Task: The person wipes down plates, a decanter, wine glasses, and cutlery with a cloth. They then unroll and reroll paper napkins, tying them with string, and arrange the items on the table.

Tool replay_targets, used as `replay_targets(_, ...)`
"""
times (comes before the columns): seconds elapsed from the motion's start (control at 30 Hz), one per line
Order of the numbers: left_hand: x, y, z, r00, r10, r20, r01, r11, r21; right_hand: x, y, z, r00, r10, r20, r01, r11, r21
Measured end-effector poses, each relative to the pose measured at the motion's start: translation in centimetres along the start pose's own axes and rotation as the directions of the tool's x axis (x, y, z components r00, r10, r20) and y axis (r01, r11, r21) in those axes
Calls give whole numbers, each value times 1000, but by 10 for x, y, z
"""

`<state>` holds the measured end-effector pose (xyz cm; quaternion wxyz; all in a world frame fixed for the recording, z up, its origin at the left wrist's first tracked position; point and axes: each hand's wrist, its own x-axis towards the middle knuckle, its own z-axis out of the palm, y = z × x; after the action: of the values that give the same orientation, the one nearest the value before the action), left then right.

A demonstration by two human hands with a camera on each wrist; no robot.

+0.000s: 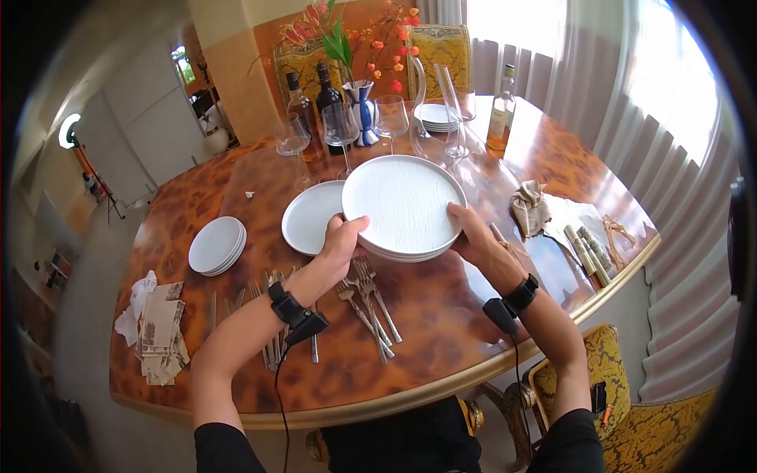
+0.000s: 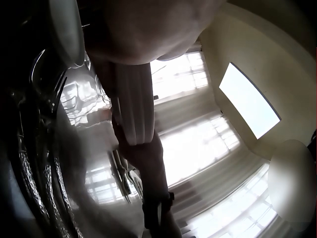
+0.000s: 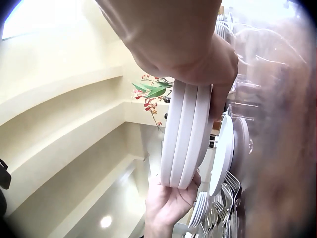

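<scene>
Both hands hold a stack of three large white plates (image 1: 404, 206) above the table, thumbs on top at the rim. My left hand (image 1: 342, 244) grips the near left edge, and my right hand (image 1: 476, 235) grips the right edge. From the right wrist view, the plates' stacked sides (image 3: 184, 139) stand out between the two hands. Behind the left hand another large white plate (image 1: 306, 219) lies on the table, partly covered by the stack. Several forks (image 1: 369, 303) lie below the stack, with more cutlery partly hidden by the left forearm.
Small plates (image 1: 217, 246) are stacked at left, beside folded patterned napkins (image 1: 163, 331). Wine glasses (image 1: 341, 126), a glass decanter (image 1: 430, 138), bottles (image 1: 501, 114) and a flower vase (image 1: 361, 114) stand at the back. A crumpled cloth (image 1: 531, 206) and rolled napkins (image 1: 587, 251) lie right.
</scene>
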<state>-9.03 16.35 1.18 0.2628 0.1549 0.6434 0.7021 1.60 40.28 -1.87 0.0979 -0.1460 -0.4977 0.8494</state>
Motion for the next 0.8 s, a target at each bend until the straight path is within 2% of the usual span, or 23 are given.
replay_targets(0.03,5,2,4,999,-20,51,18,999,37,-2,2,-5,999,-25,-27,27,999,48)
replay_targets(0.07,14,2,6,998,-40,41,37,996,87,-5,2,-11,999,-41,23,38,992,124)
replay_targets(0.1,16,7,10,998,-43,35,40,996,83,-6,4,-14,999,-35,26,31,992,122)
replay_targets(0.17,16,19,16,990,-60,131,30,976,216,-6,11,-24,993,-118,-2,116,975,190)
replay_targets(0.23,26,26,8,982,-78,175,35,971,235,-1,11,-34,992,-124,1,119,961,248)
replay_targets(0.3,36,33,-16,985,-30,168,-39,920,391,2,8,-45,994,-102,-27,105,949,298)
replay_targets(0.33,70,13,-51,932,192,307,-331,794,510,1,6,-51,995,-98,-27,101,949,298)
replay_targets(0.37,60,20,-66,932,253,260,-359,550,754,0,1,-58,993,-105,-45,114,950,291)
replay_targets(0.4,50,27,-81,917,324,233,-320,247,915,-1,-3,-64,992,-114,-62,127,951,282)
replay_targets(0.43,46,18,-105,870,428,245,-309,86,947,-2,-8,-68,989,-125,-79,142,952,271)
replay_targets(0.47,43,13,-126,865,413,284,-309,-6,951,-5,-11,-71,983,-153,-103,175,951,255)
replay_targets(0.57,31,4,-167,876,332,349,-372,4,928,-13,-17,-79,978,-141,-153,181,940,289)
replay_targets(0.6,26,5,-166,878,335,343,-369,14,930,-18,-20,-76,974,-163,-157,201,942,269)
replay_targets(0.67,17,9,-166,837,320,444,-450,-60,891,-21,-22,-80,973,-161,-163,199,946,254)
replay_targets(0.8,13,8,-166,827,342,447,-448,-83,890,-32,-29,-88,965,-180,-192,221,950,221)
